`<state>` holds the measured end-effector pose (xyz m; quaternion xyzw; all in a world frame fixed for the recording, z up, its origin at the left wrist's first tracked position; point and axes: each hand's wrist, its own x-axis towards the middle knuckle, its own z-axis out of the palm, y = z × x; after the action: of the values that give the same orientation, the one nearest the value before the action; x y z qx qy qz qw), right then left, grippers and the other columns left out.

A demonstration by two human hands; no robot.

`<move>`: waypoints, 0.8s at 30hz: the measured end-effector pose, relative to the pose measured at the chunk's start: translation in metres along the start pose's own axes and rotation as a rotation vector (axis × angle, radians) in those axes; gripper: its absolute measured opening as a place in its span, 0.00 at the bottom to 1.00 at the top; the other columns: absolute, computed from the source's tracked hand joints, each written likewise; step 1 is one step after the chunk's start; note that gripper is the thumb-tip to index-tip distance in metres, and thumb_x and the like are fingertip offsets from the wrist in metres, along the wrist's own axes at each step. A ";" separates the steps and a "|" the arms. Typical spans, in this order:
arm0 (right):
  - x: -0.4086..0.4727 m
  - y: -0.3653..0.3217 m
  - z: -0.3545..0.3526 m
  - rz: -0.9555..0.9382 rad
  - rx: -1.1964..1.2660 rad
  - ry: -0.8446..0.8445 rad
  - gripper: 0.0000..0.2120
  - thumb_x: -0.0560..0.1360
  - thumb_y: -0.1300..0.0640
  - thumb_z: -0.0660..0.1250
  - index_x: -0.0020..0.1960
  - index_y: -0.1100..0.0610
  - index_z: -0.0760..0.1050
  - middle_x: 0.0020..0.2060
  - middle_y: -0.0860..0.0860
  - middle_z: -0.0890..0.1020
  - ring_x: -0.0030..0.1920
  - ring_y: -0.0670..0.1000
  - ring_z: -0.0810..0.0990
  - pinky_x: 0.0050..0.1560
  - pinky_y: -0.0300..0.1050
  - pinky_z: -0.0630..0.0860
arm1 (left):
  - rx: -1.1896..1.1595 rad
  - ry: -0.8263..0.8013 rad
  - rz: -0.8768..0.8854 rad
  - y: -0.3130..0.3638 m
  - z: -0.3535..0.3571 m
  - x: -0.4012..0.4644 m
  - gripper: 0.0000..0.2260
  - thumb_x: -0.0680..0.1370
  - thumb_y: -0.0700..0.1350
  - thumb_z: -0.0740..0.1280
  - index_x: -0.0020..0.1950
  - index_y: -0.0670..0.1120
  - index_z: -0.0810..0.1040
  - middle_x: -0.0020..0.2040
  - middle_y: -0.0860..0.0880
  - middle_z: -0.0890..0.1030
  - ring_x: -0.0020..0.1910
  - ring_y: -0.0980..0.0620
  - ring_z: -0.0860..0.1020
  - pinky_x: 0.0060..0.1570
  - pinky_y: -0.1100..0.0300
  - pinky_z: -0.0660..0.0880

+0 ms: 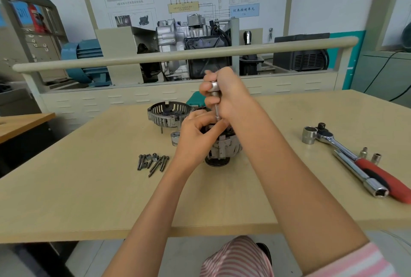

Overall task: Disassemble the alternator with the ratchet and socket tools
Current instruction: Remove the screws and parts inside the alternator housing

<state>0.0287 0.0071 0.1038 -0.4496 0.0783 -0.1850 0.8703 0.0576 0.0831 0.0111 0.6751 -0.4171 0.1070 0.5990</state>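
1. I'm seeing the alternator standing pulley-down on the wooden table, about mid-table, just right of a bunch of loose bolts.
2. My left hand is curling over the alternator's top left side, fingers bent round the housing and gripping it.
3. My right hand is sitting above the alternator, fingers wrapping a slim metal driver tool that is standing nearly upright with its lower end going down into the top of the unit (tip is hidden by the fingers, so I cannot tell what it is seated on).
4. The removed slotted end cover is lying on the table just far-left of the alternator, with a small metal nut-like part sitting between them, nearer to me.
5. At the right of the table a ratchet with a red and black handle is lying with a large socket on its head; an extension bar is lying alongside, touching it, and two small sockets are standing just behind.
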 end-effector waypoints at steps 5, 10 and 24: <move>0.002 -0.010 -0.009 0.276 0.005 -0.357 0.11 0.79 0.64 0.49 0.46 0.59 0.70 0.19 0.44 0.66 0.16 0.41 0.64 0.13 0.31 0.51 | 0.013 -0.037 0.064 -0.001 -0.004 -0.001 0.10 0.76 0.40 0.67 0.37 0.35 0.81 0.36 0.48 0.79 0.43 0.68 0.71 0.50 0.77 0.64; 0.001 0.010 0.002 -0.248 0.123 0.203 0.14 0.79 0.66 0.48 0.62 0.59 0.64 0.31 0.50 0.71 0.16 0.42 0.68 0.16 0.33 0.57 | 0.025 -0.027 0.060 -0.001 -0.003 0.000 0.13 0.74 0.37 0.67 0.33 0.50 0.82 0.33 0.57 0.77 0.40 0.64 0.69 0.52 0.64 0.67; -0.003 0.010 0.005 -0.190 0.027 0.104 0.12 0.77 0.68 0.49 0.51 0.59 0.69 0.29 0.50 0.70 0.19 0.44 0.67 0.15 0.33 0.55 | 0.025 -0.039 0.079 0.000 -0.005 -0.001 0.14 0.75 0.34 0.67 0.32 0.48 0.80 0.31 0.58 0.76 0.39 0.66 0.70 0.49 0.67 0.66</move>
<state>0.0299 0.0168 0.0985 -0.4331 0.0779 -0.2908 0.8496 0.0588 0.0877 0.0120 0.6676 -0.4536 0.1227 0.5775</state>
